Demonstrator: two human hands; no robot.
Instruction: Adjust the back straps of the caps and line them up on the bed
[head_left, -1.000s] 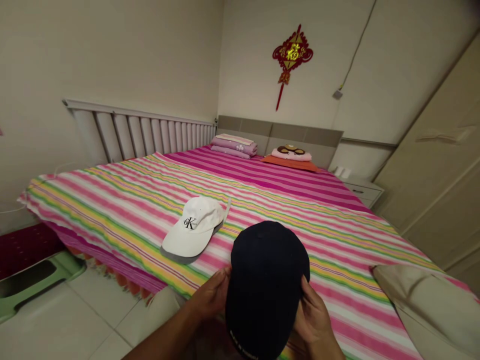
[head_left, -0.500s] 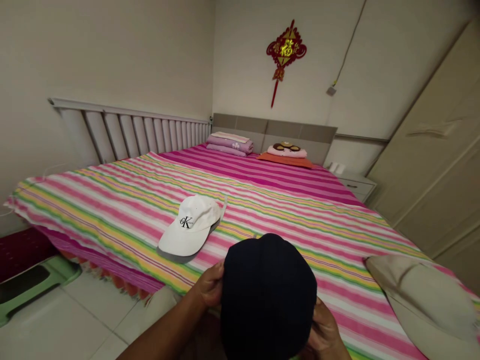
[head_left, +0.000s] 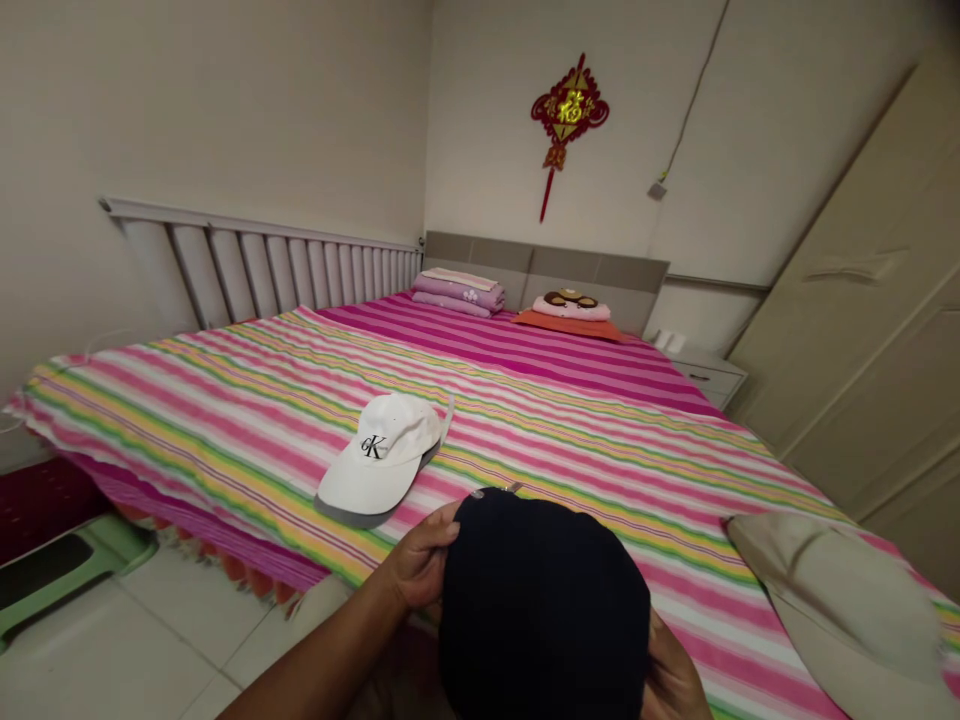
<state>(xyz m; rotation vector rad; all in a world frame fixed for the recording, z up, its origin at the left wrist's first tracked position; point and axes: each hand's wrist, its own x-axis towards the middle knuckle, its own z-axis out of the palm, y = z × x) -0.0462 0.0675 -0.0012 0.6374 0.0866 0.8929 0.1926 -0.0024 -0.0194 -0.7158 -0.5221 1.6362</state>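
A dark navy cap (head_left: 544, 610) is held up between both hands at the bottom middle, over the near edge of the bed. My left hand (head_left: 426, 560) grips its left side, thumb on the outside. On the opposite side my right hand (head_left: 671, 670) is closed on the edge, most of its fingers hidden behind the cap. A white cap (head_left: 386, 455) with black letters lies on the striped bedspread (head_left: 247, 430), brim toward me, left of the held cap. At the right, a beige cap (head_left: 840, 600) rests on the same bedspread.
Folded purple bedding (head_left: 457, 293) and an orange pillow (head_left: 570, 322) sit near the headboard (head_left: 585, 275). A white rail (head_left: 262, 255) runs along the left. A green stool (head_left: 97, 560) stands on the tiled floor. There is a nightstand (head_left: 705, 375) at the right, before a wardrobe (head_left: 855, 330).
The navy cap has turned slightly and sits a little lower and farther right, and both hands still hold it. The white and beige caps remain on the bed.
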